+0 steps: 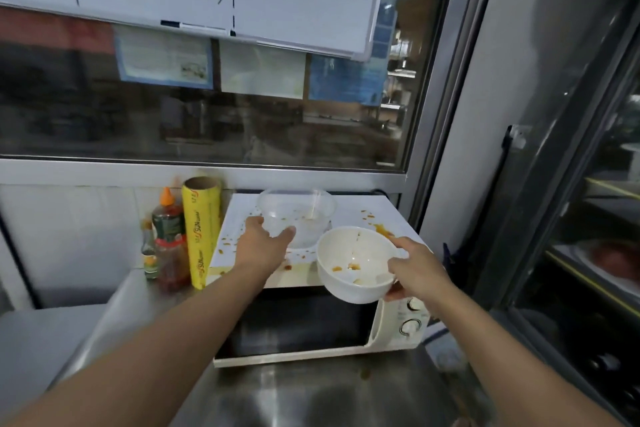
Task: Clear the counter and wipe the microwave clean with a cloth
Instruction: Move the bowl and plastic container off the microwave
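The right hand [414, 269] is gripping the white bowl [355, 263] by its right rim, thumb over the edge and fingers curled beneath, holding it tilted just above the front right of the microwave [311, 319]. The left hand [265, 246] is reaching to the clear tub [297, 217] sitting on the microwave top, thumb and fingers spread and touching its near wall. Orange sauce spots [382, 229] are lying on the top around both. A yellow roll [201, 232] and bottles [168, 239] are standing just left of the microwave on the counter [294, 392].
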Demonstrator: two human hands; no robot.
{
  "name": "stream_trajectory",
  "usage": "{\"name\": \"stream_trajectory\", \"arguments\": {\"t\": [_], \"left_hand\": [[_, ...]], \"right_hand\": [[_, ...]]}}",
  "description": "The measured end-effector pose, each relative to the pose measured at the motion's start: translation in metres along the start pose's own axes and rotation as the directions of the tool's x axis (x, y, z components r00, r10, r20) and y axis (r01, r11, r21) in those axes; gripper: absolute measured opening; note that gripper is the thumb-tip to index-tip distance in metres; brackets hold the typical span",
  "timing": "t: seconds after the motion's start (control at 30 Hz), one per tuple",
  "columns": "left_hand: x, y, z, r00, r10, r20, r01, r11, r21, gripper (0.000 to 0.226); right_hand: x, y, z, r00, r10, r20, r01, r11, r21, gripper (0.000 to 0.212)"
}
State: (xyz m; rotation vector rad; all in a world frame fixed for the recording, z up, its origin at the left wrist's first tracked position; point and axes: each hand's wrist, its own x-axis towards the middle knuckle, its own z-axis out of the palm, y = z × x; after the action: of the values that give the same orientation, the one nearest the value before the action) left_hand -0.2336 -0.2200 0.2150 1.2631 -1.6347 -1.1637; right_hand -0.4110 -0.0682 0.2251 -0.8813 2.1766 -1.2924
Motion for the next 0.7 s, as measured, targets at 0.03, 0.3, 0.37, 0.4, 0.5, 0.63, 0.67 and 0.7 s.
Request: {"name": "stream_trajectory", "arguments": {"t": [0.03, 0.3, 0.37, 0.4, 0.5, 0.63, 0.67, 0.7], "left_hand": [[0.009, 0.003, 0.004, 0.999, -0.022, -0.027, 0.022, 1.0, 0.01, 0.071], [0.065, 0.008, 0.023, 0.969, -0.237, -0.065, 0.241, 0.968, 0.065, 0.075], [0.07, 0.008, 0.026, 0.962, -0.273, -0.022, 0.273, 0.962, 0.005, 0.07], [0.071, 0.008, 0.027, 0.958, -0.287, -0.006, 0.286, 0.958, -0.024, 0.065], [0.071, 0.01, 0.029, 0.951, -0.308, 0.012, 0.308, 0.947, -0.096, 0.048], [0.061, 0.009, 0.026, 0.954, -0.301, 0.012, 0.299, 0.941, -0.156, 0.04], [0.057, 0.008, 0.023, 0.953, -0.302, 0.008, 0.299, 0.94, -0.162, 0.042], [0.053, 0.006, 0.018, 0.953, -0.303, 0.001, 0.299, 0.94, -0.164, 0.046]], "right_hand": [[0.005, -0.001, 0.0, 1.0, -0.008, 0.003, 0.009, 1.0, -0.003, 0.048], [0.027, -0.001, -0.002, 0.998, -0.055, 0.018, 0.054, 0.998, 0.023, 0.048], [0.031, 0.0, -0.003, 0.998, -0.061, 0.02, 0.061, 0.998, 0.02, 0.046], [0.031, 0.001, -0.004, 0.998, -0.065, 0.022, 0.065, 0.998, 0.021, 0.046], [0.034, 0.003, -0.004, 0.997, -0.069, 0.031, 0.068, 0.997, 0.033, 0.046], [0.032, 0.004, -0.006, 0.996, -0.073, 0.045, 0.072, 0.997, 0.033, 0.043], [0.031, 0.004, -0.006, 0.996, -0.076, 0.052, 0.074, 0.997, 0.038, 0.041], [0.029, 0.003, -0.006, 0.995, -0.082, 0.058, 0.079, 0.996, 0.045, 0.039]]}}
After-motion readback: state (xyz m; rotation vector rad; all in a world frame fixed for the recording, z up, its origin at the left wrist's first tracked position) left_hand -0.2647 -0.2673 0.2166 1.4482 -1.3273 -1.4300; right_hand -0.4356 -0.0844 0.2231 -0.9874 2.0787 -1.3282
